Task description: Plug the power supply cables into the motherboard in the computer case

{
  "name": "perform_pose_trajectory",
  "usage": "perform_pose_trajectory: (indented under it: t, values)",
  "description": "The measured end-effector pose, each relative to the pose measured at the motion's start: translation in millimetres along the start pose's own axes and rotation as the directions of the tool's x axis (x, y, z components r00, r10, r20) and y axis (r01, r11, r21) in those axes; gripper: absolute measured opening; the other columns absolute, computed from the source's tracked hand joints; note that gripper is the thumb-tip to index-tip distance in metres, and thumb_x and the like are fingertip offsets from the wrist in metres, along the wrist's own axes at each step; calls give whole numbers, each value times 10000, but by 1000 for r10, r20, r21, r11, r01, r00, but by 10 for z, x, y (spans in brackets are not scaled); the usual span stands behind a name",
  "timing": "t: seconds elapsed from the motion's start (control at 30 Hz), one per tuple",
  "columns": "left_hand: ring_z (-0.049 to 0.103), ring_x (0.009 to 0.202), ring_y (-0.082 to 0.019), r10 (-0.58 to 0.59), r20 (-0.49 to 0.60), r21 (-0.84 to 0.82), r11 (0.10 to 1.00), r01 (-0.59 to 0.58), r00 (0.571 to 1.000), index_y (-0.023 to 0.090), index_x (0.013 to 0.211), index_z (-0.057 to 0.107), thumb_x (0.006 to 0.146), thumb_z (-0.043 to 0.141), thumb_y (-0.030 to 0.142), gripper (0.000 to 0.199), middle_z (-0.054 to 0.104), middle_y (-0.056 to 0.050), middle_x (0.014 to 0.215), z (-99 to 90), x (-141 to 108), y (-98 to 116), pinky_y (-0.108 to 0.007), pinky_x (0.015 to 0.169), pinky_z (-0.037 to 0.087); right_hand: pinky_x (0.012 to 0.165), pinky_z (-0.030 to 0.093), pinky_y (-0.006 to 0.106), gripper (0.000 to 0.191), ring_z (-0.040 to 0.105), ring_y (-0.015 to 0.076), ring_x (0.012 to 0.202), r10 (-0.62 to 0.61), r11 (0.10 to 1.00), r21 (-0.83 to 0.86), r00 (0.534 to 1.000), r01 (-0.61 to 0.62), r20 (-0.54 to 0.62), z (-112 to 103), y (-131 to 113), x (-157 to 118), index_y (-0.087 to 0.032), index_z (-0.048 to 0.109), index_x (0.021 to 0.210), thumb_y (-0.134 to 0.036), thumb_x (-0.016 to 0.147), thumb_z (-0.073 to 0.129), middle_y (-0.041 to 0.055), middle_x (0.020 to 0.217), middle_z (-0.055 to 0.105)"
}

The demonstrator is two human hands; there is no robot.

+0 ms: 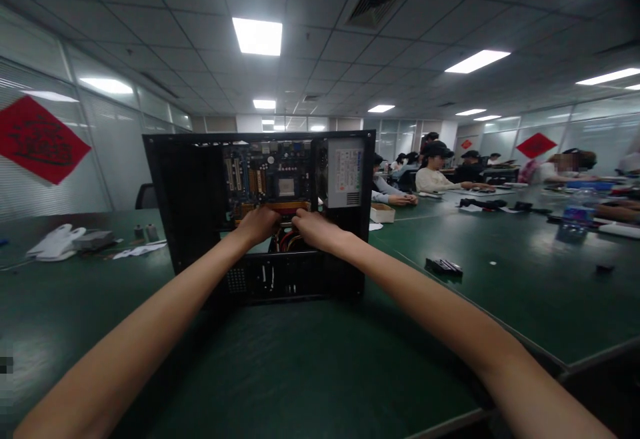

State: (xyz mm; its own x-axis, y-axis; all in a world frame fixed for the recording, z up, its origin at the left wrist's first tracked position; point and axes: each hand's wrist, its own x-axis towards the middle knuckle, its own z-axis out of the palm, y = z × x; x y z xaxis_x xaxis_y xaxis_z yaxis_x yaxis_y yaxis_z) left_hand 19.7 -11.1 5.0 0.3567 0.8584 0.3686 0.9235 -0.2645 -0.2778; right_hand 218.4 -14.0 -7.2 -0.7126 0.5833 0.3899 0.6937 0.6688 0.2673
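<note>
A black computer case (200, 279) stands open on the green table, its inside facing me. Inside it are a motherboard (270, 175) with a bare square processor socket area (287, 187) and a silver power supply (345, 173) at the upper right. My left hand (260, 223) reaches in at the lower edge of the board, fingers bent near the red and yellow memory slots (293, 207). Just to its right, my right hand (315, 227) is at the same slots with its fingers closed. Whatever the fingertips hold is too small to name. Coloured cables (291, 241) lie below the hands.
On the green table (310, 359), white gloves (59, 242) and a grey box-shaped part (94, 240) lie at the left. A dark bracket-like part (444, 267) lies right of the case, with a small open box (382, 213) behind. Several people sit farther right, near a bottle (575, 215).
</note>
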Motion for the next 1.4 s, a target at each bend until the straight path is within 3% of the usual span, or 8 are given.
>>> perform_pose_trajectory:
  t: [0.2,0.5,1.1,1.4]
  values:
    - [704,1089,-341,20,-28,-25,999,-21,999,199,1071,766,923,525,216,284,747,-167,1150,-8,-30,-1,-392,843,559,866,535,333,328,671,237,1081,-120,992,-30,992,122,36,31,-13,224,-116,591,1245,-38,972,428,157,1244,593]
    - [723,1021,-314,15,-21,-28,999,-16,1000,200,1029,784,939,541,262,266,761,-150,1070,75,11,-73,-371,844,553,909,557,371,333,690,290,1107,3,999,-39,1000,-2,5,194,15,370,-58,645,1193,-49,989,383,212,1175,682]
    - [715,1038,-324,3,2,-20,1000,-3,1000,219,1061,773,928,545,262,268,754,-145,1108,36,-27,-79,-383,843,546,897,585,406,323,711,332,1088,-49,996,-77,997,54,67,130,-41,362,-65,721,1157,-66,936,485,250,1100,724]
    - [722,1021,-276,16,-4,-31,999,-16,1000,233,1021,770,935,529,265,258,767,-110,1065,77,-19,-90,-323,821,537,937,568,376,324,701,310,1121,-47,991,-120,995,58,93,82,-67,376,-65,720,1188,-53,928,527,252,1127,719]
